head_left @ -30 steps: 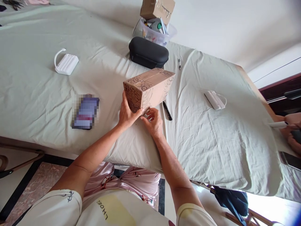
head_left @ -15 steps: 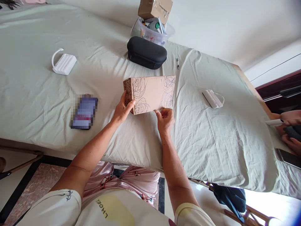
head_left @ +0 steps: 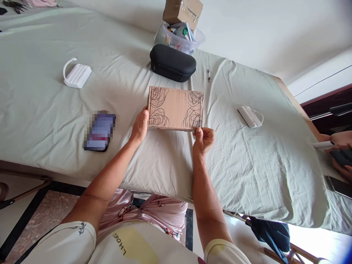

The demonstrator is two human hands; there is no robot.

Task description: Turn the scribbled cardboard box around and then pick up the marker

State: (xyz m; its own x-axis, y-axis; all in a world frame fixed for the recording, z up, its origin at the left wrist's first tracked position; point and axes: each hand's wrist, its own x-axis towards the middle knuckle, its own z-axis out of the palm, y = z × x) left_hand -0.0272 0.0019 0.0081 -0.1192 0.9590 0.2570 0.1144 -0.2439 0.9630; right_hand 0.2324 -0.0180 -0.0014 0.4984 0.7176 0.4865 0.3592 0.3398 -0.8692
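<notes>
Between my hands is a flat cardboard box (head_left: 176, 109), its top face marked with black scribbled swirls at the corners. My left hand (head_left: 140, 124) grips the box's left end, thumb along the edge and the other fingers hidden behind. At the near right corner, my right hand (head_left: 202, 139) pinches the box, thumb on top and fingers curled beneath. The box looks held up towards me over the green cloth; whether its underside touches the cloth I cannot tell.
Beyond the box lie a black zip case (head_left: 173, 63), a pen (head_left: 209, 75) and a plastic tub (head_left: 183, 44) under a carton (head_left: 183, 13). White devices (head_left: 78, 76) sit left and right. A phone (head_left: 99, 131) lies at left. Another person's hands (head_left: 341, 146) show at far right.
The box has turned so its left side no longer shows and its top faces me. My right hand has shifted right along the near edge to the corner.
</notes>
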